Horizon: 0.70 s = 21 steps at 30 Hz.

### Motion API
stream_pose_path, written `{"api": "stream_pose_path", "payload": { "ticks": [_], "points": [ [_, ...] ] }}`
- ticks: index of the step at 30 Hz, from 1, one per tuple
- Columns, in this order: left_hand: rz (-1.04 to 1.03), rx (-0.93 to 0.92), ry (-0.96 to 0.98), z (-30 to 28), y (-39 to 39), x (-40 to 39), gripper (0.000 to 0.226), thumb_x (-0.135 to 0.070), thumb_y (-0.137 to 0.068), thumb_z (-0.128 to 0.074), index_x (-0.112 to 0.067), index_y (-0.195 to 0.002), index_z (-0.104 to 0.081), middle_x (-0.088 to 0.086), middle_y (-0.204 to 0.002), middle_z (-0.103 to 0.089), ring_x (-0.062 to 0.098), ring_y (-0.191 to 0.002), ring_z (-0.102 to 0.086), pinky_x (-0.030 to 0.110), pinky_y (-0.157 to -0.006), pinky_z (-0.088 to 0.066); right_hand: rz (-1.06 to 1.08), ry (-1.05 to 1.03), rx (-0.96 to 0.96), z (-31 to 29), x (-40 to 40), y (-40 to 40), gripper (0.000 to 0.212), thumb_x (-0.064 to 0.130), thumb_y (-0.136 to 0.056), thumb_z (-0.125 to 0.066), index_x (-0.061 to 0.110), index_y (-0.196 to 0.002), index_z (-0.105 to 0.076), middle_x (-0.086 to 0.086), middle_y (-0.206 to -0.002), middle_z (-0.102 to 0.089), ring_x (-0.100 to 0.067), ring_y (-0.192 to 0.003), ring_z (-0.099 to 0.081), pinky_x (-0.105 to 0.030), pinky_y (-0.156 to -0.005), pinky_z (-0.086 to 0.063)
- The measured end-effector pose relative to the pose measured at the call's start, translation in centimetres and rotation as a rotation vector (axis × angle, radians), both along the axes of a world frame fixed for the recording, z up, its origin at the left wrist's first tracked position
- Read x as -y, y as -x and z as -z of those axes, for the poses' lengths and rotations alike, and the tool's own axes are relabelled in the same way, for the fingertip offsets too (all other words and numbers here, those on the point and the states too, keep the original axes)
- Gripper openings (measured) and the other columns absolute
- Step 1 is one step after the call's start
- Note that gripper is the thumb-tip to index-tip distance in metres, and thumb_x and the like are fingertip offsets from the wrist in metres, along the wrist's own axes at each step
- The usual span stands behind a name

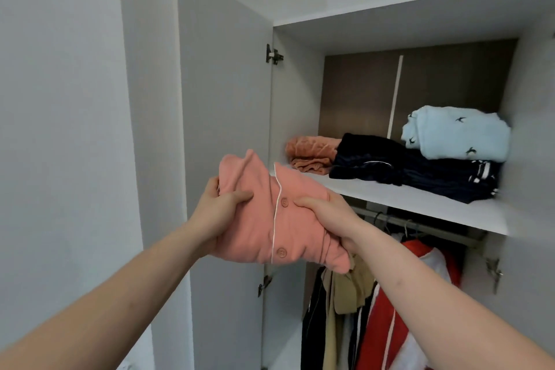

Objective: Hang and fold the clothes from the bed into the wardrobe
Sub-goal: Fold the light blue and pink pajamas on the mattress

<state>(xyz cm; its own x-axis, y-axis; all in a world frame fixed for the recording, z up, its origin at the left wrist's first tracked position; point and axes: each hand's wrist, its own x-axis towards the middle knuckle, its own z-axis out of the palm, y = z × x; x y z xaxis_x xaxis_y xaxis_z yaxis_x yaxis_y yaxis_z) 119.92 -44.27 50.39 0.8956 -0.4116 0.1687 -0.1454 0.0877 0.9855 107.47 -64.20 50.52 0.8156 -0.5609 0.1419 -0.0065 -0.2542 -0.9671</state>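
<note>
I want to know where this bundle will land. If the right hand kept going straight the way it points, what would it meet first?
Probably the front edge of the shelf, then the dark folded clothes. The right hand grips the pink shirt; depth is unclear.

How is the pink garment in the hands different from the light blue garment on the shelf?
The pink garment is plain with buttons and white piping; the light blue garment bears small dark motifs. The pink one is gripped by both hands, off the shelf; the blue one rests atop a dark pile. Both are folded.
</note>
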Motion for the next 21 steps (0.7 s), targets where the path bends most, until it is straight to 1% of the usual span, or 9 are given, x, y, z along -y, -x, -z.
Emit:
{"api": "stream_pose_path", "payload": {
  "ticks": [3, 5, 7, 9, 11, 15, 17, 19, 21],
  "points": [
    [0.079, -0.009, -0.010, -0.7, -1.9, 3.8, 0.046, -0.029, -0.087, -0.076, -0.027, -0.126, -0.052, -0.007, -0.117, -0.064, 0.016, -0.103, -0.065, 0.035, -0.077, -0.051, 0.083, 0.004, -0.013, -0.8, 2.5, -0.1, 0.042, 0.042, -0.075, -0.083, 0.038, -0.115, -0.071, 0.007, -0.108, -0.077, -0.017, -0.099, -0.073, -0.039, -0.090, -0.060],
    [0.121, -0.015, -0.012, -1.3, -2.9, 6.5, 0.047, -0.028, -0.087, -0.076, -0.024, -0.127, -0.053, -0.004, -0.118, -0.065, 0.017, -0.103, -0.065, 0.035, -0.076, -0.051, 0.133, 0.010, -0.022, -1.5, 4.5, -0.3, 0.044, 0.042, -0.076, -0.083, 0.035, -0.118, -0.070, 0.004, -0.109, -0.076, -0.019, -0.099, -0.072, -0.040, -0.088, -0.061],
    [0.158, -0.013, -0.006, -2.1, -3.9, 9.1, 0.047, -0.027, -0.087, -0.076, -0.023, -0.127, -0.052, -0.004, -0.117, -0.064, 0.016, -0.102, -0.064, 0.034, -0.072, -0.050, 0.182, 0.009, -0.021, -2.4, 6.5, -0.6, 0.045, 0.041, -0.077, -0.084, 0.033, -0.119, -0.069, 0.003, -0.107, -0.076, -0.019, -0.097, -0.073, -0.036, -0.079, -0.061],
    [0.186, -0.010, 0.007, -3.1, -4.8, 11.8, 0.047, -0.026, -0.087, -0.076, -0.024, -0.127, -0.050, -0.004, -0.117, -0.064, 0.016, -0.101, -0.064, 0.033, -0.070, -0.049, 0.215, 0.002, -0.016, -3.3, 8.6, -1.2, 0.047, 0.041, -0.077, -0.084, 0.032, -0.120, -0.068, 0.003, -0.108, -0.075, -0.019, -0.096, -0.072, -0.032, -0.071, -0.059],
    [0.207, -0.001, 0.011, -3.9, -6.0, 14.4, 0.048, -0.026, -0.088, -0.076, -0.024, -0.128, -0.048, -0.003, -0.117, -0.063, 0.017, -0.101, -0.063, 0.033, -0.070, -0.048, 0.238, 0.005, -0.024, -4.1, 10.9, -2.0, 0.049, 0.043, -0.076, -0.085, 0.033, -0.121, -0.067, 0.001, -0.110, -0.074, -0.021, -0.097, -0.071, -0.032, -0.070, -0.057],
    [0.230, 0.017, -0.011, -5.6, -8.5, 19.4, 0.048, -0.028, -0.087, -0.075, -0.025, -0.127, -0.048, -0.002, -0.114, -0.062, 0.019, -0.100, -0.063, 0.034, -0.070, -0.047, 0.267, 0.014, -0.054, -5.5, 15.8, -4.2, 0.060, 0.047, -0.074, -0.084, 0.030, -0.127, -0.064, -0.001, -0.113, -0.072, -0.024, -0.100, -0.070, -0.039, -0.080, -0.060],
    [0.233, 0.022, -0.012, -6.6, -9.9, 22.1, 0.046, -0.028, -0.087, -0.075, -0.024, -0.125, -0.048, -0.002, -0.114, -0.062, 0.019, -0.099, -0.063, 0.034, -0.070, -0.047, 0.281, 0.025, -0.060, -6.3, 18.4, -5.4, 0.059, 0.048, -0.074, -0.084, 0.030, -0.126, -0.064, -0.001, -0.112, -0.072, -0.025, -0.099, -0.071, -0.040, -0.082, -0.060],
    [0.248, 0.026, -0.015, -7.6, -11.1, 25.1, 0.048, -0.028, -0.087, -0.075, -0.024, -0.126, -0.048, -0.001, -0.114, -0.062, 0.020, -0.100, -0.063, 0.034, -0.071, -0.048, 0.296, 0.025, -0.057, -7.2, 21.2, -6.7, 0.056, 0.048, -0.073, -0.084, 0.029, -0.122, -0.065, -0.002, -0.109, -0.074, -0.025, -0.096, -0.072, -0.040, -0.079, -0.061],
    [0.261, 0.028, -0.015, -8.6, -12.3, 27.9, 0.049, -0.029, -0.088, -0.075, -0.024, -0.128, -0.047, -0.001, -0.115, -0.062, 0.020, -0.100, -0.064, 0.034, -0.070, -0.049, 0.314, 0.012, -0.049, -8.2, 24.0, -7.9, 0.050, 0.047, -0.070, -0.086, 0.030, -0.114, -0.067, -0.001, -0.103, -0.076, -0.025, -0.091, -0.074, -0.036, -0.072, -0.061]
  ]
}}
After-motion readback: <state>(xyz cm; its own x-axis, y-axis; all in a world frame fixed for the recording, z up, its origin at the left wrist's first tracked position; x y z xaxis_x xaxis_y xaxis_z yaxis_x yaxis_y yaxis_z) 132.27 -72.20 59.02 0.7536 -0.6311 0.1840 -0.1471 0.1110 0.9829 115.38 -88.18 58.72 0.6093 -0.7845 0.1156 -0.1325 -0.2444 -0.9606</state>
